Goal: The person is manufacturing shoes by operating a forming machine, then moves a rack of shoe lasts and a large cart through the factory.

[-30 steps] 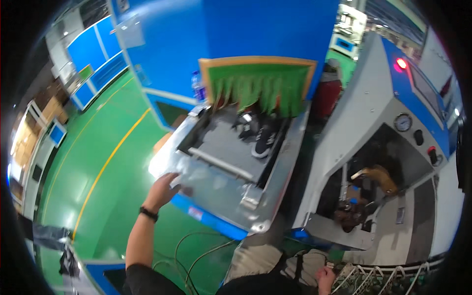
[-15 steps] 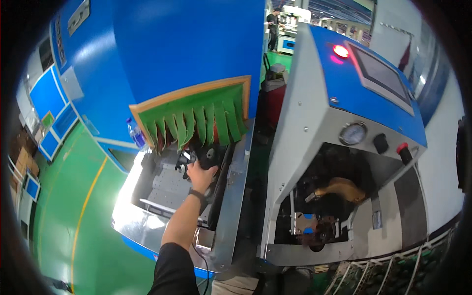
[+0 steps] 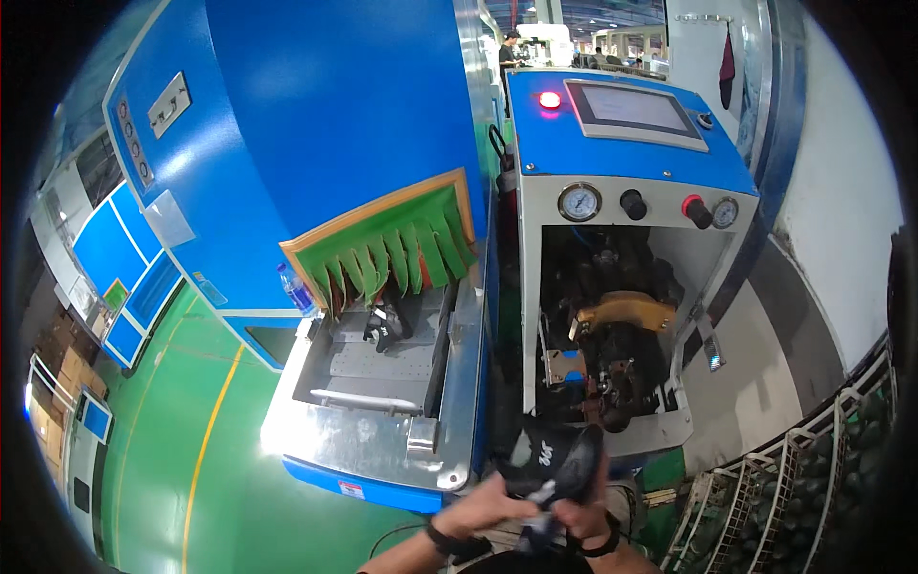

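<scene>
The left hand [image 3: 478, 507] and right hand [image 3: 585, 512] grip a black shoe [image 3: 553, 452] beside the near right corner of the metal surface [image 3: 368, 450], a second shoe [image 3: 385, 327] lies beneath green fringed strips [image 3: 394, 263] at its far edge, and a wire rack [image 3: 785, 476] holds dark rounded pieces [image 3: 865, 459].

Exposure OK overall, bright indoor light. Ref = green curtain [image 3: 394, 251]. Worst glare: metal bed [image 3: 354, 435] below it, left corner blown to white. Softer sheen on blue cabinet [image 3: 325, 115] above curtain and green floor [image 3: 206, 469] down-left of it. Red lamp [image 3: 550, 99] up-right of curtain glows, pink spill just beneath. Screen [image 3: 636, 106] up-right of curtain reads pale, washed out. Machine cavity [image 3: 576, 260] right of curtain: deep shadow, detail mostly lost. Left hand [image 3: 485, 505], right hand [image 3: 585, 515] and black shoe [image 3: 559, 454] down-right of curtain: soft, smeared. Fisheye: edges bow, black vignette around, far left of curtain fuzzy.
</scene>
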The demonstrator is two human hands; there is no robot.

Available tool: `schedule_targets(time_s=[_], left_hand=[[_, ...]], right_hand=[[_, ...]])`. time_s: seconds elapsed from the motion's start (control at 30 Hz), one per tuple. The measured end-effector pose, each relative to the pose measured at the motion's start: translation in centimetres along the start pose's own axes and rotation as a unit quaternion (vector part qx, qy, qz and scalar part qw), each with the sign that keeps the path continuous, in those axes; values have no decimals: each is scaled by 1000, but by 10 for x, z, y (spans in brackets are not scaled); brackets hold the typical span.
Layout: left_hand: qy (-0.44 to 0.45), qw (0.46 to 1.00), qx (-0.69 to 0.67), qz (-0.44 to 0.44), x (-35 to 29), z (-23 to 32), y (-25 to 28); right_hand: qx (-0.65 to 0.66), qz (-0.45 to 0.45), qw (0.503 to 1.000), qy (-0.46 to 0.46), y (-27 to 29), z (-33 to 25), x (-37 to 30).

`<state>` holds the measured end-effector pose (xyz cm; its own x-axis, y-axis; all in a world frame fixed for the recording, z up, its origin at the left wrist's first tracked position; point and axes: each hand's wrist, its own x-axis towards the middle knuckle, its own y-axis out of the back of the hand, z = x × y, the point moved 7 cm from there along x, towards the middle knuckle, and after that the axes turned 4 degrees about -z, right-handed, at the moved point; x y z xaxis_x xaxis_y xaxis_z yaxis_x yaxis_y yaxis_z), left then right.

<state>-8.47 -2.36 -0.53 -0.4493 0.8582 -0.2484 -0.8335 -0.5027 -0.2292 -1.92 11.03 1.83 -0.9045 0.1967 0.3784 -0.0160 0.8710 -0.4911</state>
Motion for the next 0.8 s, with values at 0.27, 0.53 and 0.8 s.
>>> schedule_targets(time_s=[0.27,0.53,0.8], left_hand=[[-71,965,163,194,45,-27,-56],[-258,892,347,133,43,31,-106],[-221,913,-338,53,58,30,-65]], right_hand=[[-311,141,939,34,45,-52,-59],[60,206,973,-80,97,-71,-50],[-225,82,970,-34,70,-135,45]])
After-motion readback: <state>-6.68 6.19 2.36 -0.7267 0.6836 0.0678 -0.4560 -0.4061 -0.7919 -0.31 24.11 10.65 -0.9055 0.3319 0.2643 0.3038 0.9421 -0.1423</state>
